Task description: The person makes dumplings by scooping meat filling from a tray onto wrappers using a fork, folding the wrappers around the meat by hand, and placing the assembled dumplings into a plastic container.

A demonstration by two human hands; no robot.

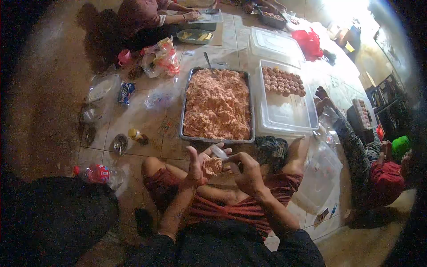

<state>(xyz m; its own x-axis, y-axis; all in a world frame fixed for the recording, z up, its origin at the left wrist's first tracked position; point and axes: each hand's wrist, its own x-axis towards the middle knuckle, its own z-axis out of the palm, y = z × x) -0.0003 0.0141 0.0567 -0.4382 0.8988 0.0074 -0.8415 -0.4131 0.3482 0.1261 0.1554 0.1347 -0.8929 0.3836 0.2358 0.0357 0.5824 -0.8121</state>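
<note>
Tiled floor; pinkish lump on the left hand's palm.

Seemingly a home: people sit by food on tiled floor.

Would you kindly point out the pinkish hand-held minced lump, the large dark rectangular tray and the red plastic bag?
Pinkish hand-held minced lump (212, 166): head view, middle of its surface.
Large dark rectangular tray (217, 140): head view, near rim.
Red plastic bag (308, 44): head view, crumpled middle.

Left grip partly behind pink lump
</note>
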